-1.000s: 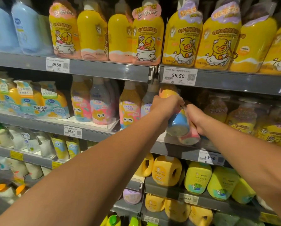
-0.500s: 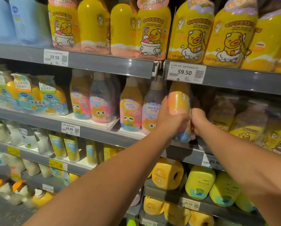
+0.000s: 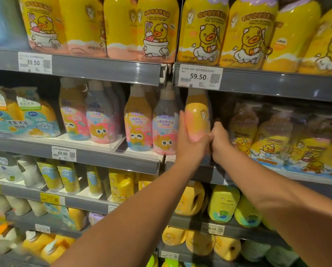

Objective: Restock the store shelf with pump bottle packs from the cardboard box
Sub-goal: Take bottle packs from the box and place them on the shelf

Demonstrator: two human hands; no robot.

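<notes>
A pump bottle pack [image 3: 198,116], orange and pink in clear wrap, stands upright at the front of the second shelf [image 3: 107,158], right of two matching packs [image 3: 151,124]. My left hand [image 3: 190,140] grips its lower left side, fingers up along the bottle. My right hand [image 3: 220,141] holds the pack's right side with curled fingers; the back bottle of the pack is mostly hidden. The cardboard box is out of view.
Yellow duck bottles [image 3: 205,33] fill the top shelf above price tags [image 3: 199,77]. More duck packs [image 3: 272,137] sit to the right on the second shelf, and yellow jugs [image 3: 192,201] lie on lower shelves. The shelf above leaves little headroom.
The pack went from tilted and lifted to upright and pushed further into the shelf slot. Both hands followed it forward, and the view moved closer to the shelf.
</notes>
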